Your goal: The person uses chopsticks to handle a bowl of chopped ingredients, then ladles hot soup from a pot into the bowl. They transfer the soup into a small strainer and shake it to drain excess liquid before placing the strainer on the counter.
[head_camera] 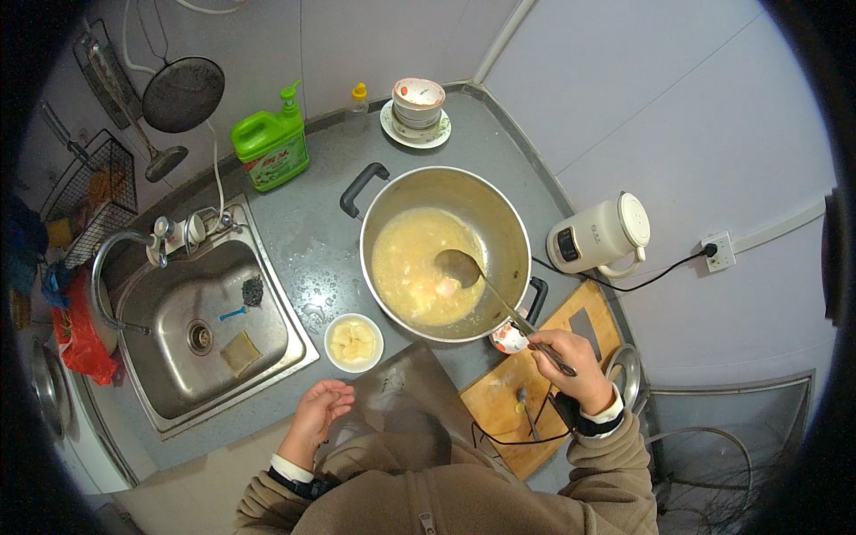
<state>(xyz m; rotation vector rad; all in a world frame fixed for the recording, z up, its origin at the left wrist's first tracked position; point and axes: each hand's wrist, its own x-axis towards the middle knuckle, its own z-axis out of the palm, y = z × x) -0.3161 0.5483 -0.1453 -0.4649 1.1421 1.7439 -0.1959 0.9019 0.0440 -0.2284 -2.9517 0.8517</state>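
Note:
My right hand (572, 368) is closed around the handle of a metal ladle (458, 269). The ladle's bowl dips into yellowish soup (414, 257) with pale, egg-like pieces, inside a large two-handled metal pot (513, 234). My left hand (326, 404) hangs near the counter's front edge, fingers slightly bent and holding nothing. Just above and to the right of it stands a small white bowl (354, 343) of pale yellow pieces. A patterned bowl (509, 339) sits partly hidden beneath the pot's right handle and the ladle.
At left is a steel sink (174, 301) with a sponge (239, 353) and scourer. Behind stand a green pump bottle (271, 147) and stacked bowls (418, 103). A white electric kettle (595, 234) and a wooden cutting board (488, 394) with a spoon are at right.

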